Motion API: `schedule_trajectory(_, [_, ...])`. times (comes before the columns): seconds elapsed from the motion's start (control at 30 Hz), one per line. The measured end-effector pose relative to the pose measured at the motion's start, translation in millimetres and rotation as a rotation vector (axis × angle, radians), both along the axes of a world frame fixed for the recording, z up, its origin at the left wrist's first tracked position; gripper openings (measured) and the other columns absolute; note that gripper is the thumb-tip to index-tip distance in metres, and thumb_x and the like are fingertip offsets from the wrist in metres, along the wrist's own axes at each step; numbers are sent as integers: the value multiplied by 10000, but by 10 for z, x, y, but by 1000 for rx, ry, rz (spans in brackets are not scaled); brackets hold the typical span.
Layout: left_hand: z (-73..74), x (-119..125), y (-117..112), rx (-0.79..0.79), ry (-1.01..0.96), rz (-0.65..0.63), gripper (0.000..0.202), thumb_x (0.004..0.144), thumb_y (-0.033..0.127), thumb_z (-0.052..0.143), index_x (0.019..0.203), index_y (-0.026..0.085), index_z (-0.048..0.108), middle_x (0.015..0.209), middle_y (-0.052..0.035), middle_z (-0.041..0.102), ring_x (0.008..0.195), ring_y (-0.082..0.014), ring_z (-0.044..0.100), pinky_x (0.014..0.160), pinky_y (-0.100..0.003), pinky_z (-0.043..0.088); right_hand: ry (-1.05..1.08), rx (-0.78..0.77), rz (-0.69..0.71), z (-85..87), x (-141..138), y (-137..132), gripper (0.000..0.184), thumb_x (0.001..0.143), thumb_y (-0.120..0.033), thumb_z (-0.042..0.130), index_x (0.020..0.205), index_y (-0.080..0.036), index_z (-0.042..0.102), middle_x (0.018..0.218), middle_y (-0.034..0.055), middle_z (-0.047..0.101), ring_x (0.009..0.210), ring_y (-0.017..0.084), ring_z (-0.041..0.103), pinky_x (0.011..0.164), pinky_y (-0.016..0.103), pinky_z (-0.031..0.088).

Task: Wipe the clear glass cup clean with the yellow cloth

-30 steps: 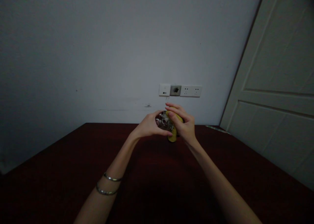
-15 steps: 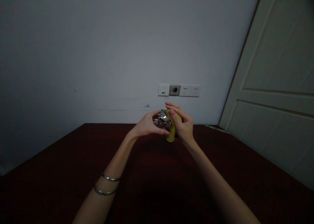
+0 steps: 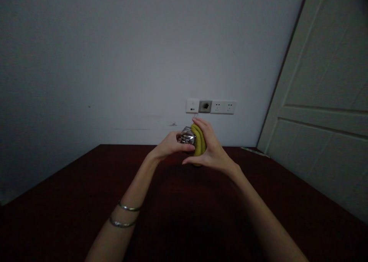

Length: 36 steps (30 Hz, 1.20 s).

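Observation:
My left hand [image 3: 172, 143] grips a shiny, faceted, glass-like object [image 3: 188, 136] with dark and silvery reflections; its exact kind I cannot make out. Against the right side of that object lies a folded yellow cloth [image 3: 199, 140], thick and soft-looking. My right hand [image 3: 212, 147] is curved around the cloth from the right, fingers at its top and thumb stretched out below. Both hands are close together, above the far part of the dark red table [image 3: 172, 200]. Fingers and cloth hide part of the shiny object.
Behind the table stands a pale wall [image 3: 129, 63] with a row of sockets [image 3: 223, 107] just beyond my hands. A panelled door [image 3: 324, 93] rises on the right. Near the table's back right edge lies a thin flat strip [image 3: 254, 152].
My right hand has opened wider around the yellow cloth, its thumb moving from the cloth's top to below it. The shiny object has turned and shifted slightly left in my left hand.

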<state>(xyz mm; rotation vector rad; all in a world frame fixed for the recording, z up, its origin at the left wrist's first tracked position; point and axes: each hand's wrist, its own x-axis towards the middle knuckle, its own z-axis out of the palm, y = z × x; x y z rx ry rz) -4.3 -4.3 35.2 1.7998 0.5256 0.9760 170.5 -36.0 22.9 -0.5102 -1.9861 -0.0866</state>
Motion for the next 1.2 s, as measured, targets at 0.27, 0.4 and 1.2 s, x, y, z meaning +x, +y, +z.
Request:
schedule_trajectory(0.27, [7,-42,14,27,104,-33,403,583,409,786,829,125,639,786,-43,652,693,-131,561,665,-272,458,8,-6,-30,-38,-56,28,937,650,-383,788,1427,-294,272,1364,114,385,1302,288,392,1108,515,328])
schedule_trajectory(0.4, [-43,-126,84,-4,147,-154,589,576,475,778,1020,122,617,921,-99,663,768,-180,601,632,-284,485,51,-71,-29,-35,-49,23,923,620,-324,800,1406,-314,316,1338,102,432,1262,285,437,1085,525,352])
schedule_trajectory(1.2, [-111,-87,144,437,200,170,798,515,287,836,1230,179,498,1207,-123,579,1086,-288,559,949,-447,452,507,-593,85,-27,-162,106,905,586,-380,801,1386,-220,408,1311,137,567,1112,279,611,962,471,504])
